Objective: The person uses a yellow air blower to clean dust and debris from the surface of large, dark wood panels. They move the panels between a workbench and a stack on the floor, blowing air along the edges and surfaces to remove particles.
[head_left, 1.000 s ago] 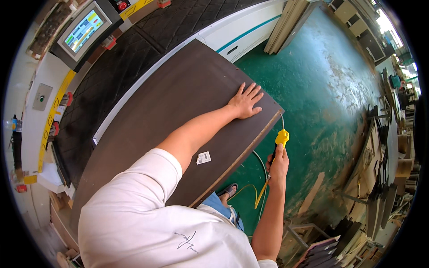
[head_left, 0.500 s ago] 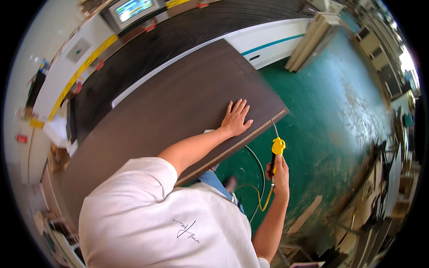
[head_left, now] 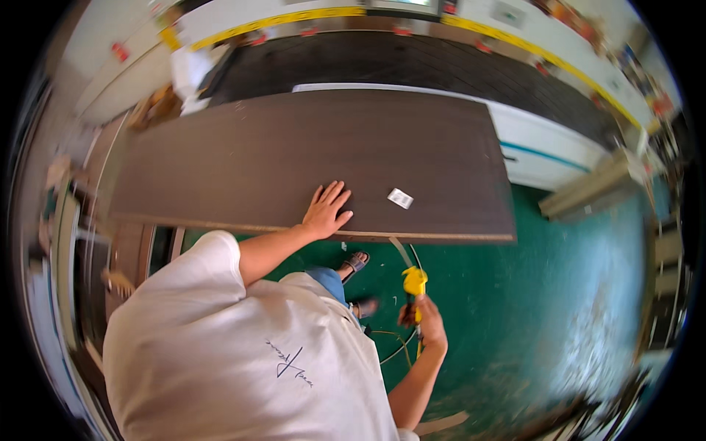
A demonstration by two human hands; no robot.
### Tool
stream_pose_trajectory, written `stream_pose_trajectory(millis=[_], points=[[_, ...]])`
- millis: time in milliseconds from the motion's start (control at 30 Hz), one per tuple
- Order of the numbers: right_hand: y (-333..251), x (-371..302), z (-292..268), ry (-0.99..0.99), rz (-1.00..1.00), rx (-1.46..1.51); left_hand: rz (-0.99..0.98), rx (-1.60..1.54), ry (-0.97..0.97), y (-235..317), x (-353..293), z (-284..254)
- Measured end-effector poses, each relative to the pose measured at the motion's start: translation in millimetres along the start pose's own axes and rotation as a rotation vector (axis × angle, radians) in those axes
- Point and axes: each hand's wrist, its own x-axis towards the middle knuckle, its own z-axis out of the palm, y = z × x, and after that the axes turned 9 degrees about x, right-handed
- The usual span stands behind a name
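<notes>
A large dark brown board point(head_left: 243, 147) lies flat before me, its lighter raw edge facing my body. My left hand point(head_left: 325, 213) rests palm down on the board by this near edge, fingers spread and holding nothing. In my right hand point(head_left: 429, 323) is a yellow air blow gun point(head_left: 415, 280), its hose trailing down behind my wrist. The gun's pale nozzle point(head_left: 401, 252) points up at the board's near edge; whether it touches is unclear. A small white label point(head_left: 400, 198) sits on the board, right of my left hand.
Behind the board runs a machine with a black bed point(head_left: 353, 62) and a yellow-striped beam point(head_left: 279, 20). Stacked panels point(head_left: 592, 187) lean at the right against its white side. Green floor point(head_left: 515, 309) lies below, with wood strips point(head_left: 441, 423) near the bottom.
My view has turned, so the board now runs nearly level across it. The blow gun has moved left along the near edge, away from the right corner. The label is now uncovered.
</notes>
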Motion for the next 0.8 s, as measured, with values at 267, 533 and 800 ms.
stream_pose_trajectory(millis=[267, 533, 800], points=[[-25, 41, 69, -0.310, 0.261, -0.304, -0.794, 0.136, 0.119, -178, -100, -8], [-40, 168, 250, -0.223, -0.252, -0.168, -0.539, -0.645, 0.055, -158, -103, -75], [-91, 235, 468, -0.670, -0.385, -0.823, -0.366, -1.029, -0.004, -221, -61, -128]])
